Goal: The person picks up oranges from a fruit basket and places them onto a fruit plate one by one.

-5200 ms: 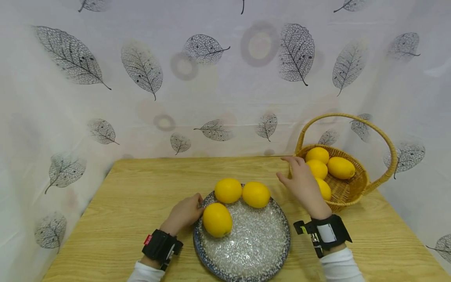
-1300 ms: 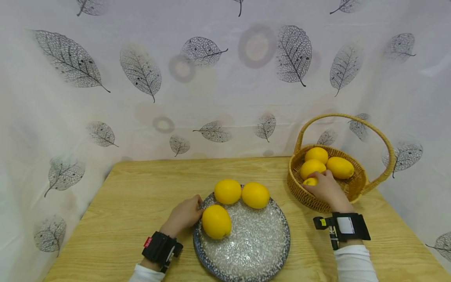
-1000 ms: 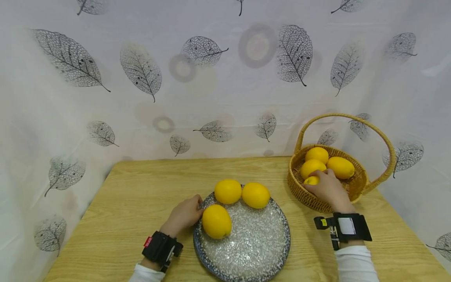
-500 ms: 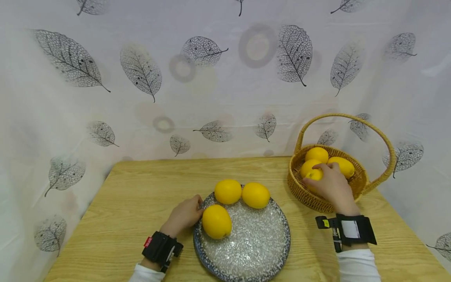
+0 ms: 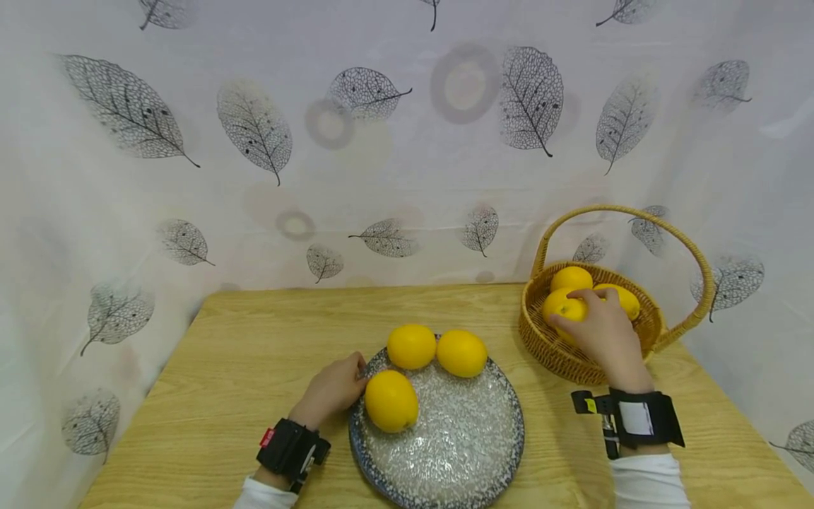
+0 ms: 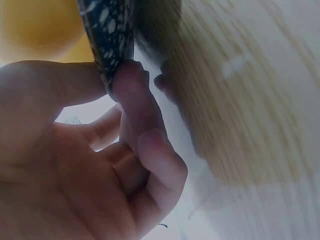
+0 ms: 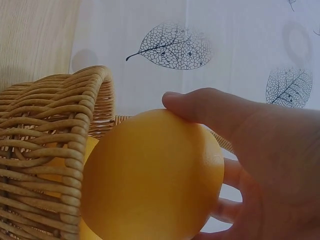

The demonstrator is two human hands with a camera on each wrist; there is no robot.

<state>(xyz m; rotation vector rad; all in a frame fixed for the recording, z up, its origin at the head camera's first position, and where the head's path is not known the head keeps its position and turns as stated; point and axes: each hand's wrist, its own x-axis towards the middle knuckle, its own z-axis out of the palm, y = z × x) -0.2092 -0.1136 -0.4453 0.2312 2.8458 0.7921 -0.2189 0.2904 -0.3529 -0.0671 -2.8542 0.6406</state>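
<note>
Moved up-frame: right hand [image 5: 610,339], gripping lemon [image 7: 150,175] | left hand [image 5: 333,385] pinches plate [image 5: 458,431] by rim | plate lies lower left of held lemon

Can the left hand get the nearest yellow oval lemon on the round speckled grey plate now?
Probably yes: nothing visible blocks the left hand from that lemon, close beside it. But its grip pinches the plate's rim, so it would likely need to release first.

Nothing legible — red tag [image 5: 267,437] seemingly too small.
</note>
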